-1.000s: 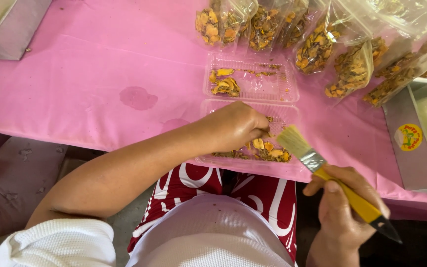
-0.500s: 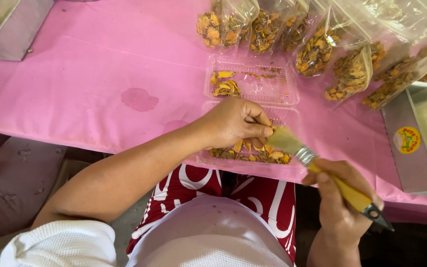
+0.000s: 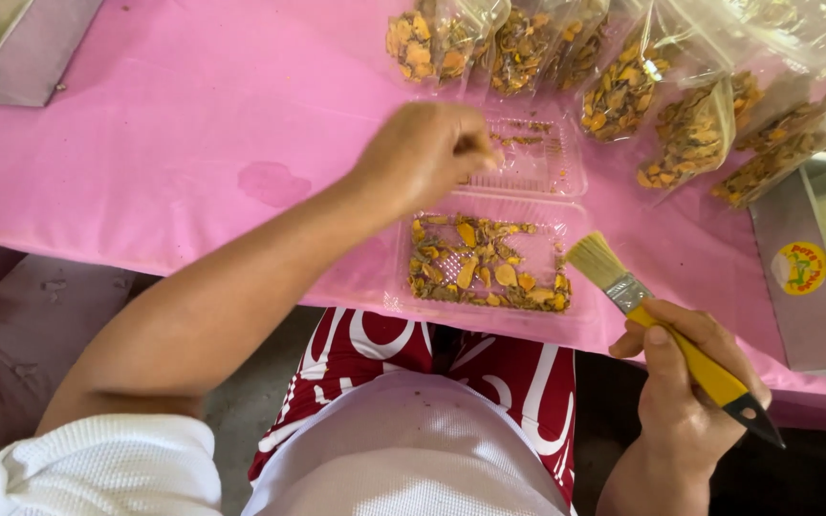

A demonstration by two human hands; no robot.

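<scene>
The left hand (image 3: pixel 423 153) hovers over the far half of the clear hinged plastic tray (image 3: pixel 489 225), fingers pinched shut; whether it holds a piece I cannot tell. The near half holds dried orange slices (image 3: pixel 480 268). The right hand (image 3: pixel 685 382) grips a yellow-handled flat paintbrush (image 3: pixel 657 330) beside the tray, above the pink-covered desk (image 3: pixel 174 124).

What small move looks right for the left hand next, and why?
Probably let go over the far tray: the left hand hovers there with fingers pinched, seemingly on a slice, while the near tray stays full and the right hand holds the brush aside.
</scene>
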